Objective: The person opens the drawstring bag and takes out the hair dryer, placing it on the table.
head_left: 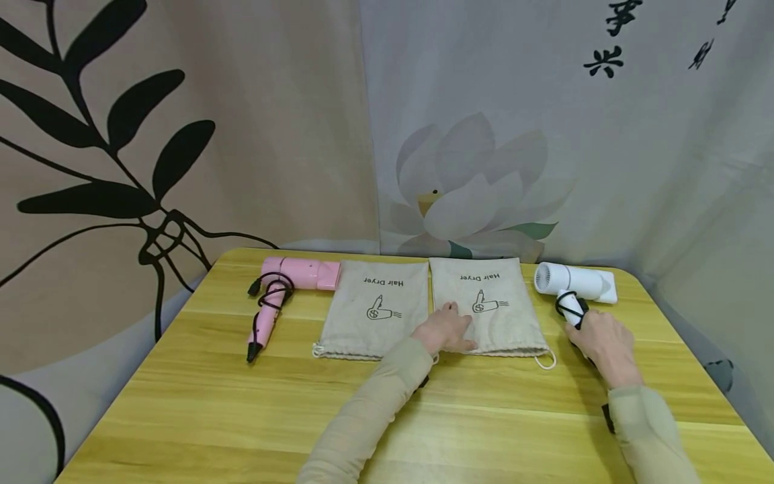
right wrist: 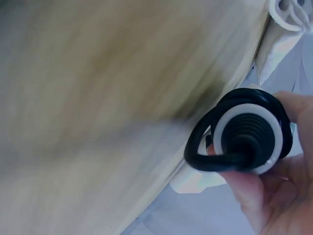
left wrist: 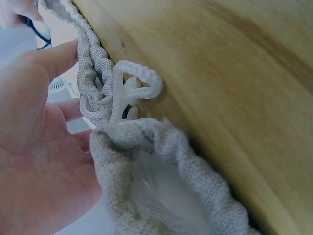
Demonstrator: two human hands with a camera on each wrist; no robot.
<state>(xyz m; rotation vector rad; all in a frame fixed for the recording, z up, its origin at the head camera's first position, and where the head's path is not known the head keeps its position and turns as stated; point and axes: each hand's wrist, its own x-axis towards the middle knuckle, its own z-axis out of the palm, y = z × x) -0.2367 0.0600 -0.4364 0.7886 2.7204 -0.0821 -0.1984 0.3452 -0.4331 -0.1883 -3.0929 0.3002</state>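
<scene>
At the right of the table my right hand [head_left: 603, 341] grips the handle of a white hair dryer [head_left: 577, 282]. The right wrist view shows the handle end [right wrist: 249, 137] between thumb and fingers, with black cord looped round it. My left hand [head_left: 446, 329] rests on the lower left corner of the right-hand cloth bag [head_left: 504, 333], its fingers spread. In the left wrist view the thumb [left wrist: 61, 59] lies at that bag's gathered rim. A second cloth bag [head_left: 357, 329], marked Hair Dryer like the first, lies flat to the left, its gathered mouth [left wrist: 171, 191] partly open.
A pink hair dryer [head_left: 302, 272] lies at the table's back left, its black cord wound round the handle. White drawstring loops [head_left: 547, 361] stick out from the bags. Printed curtains [head_left: 290, 134] hang right behind the wooden table [head_left: 242, 417].
</scene>
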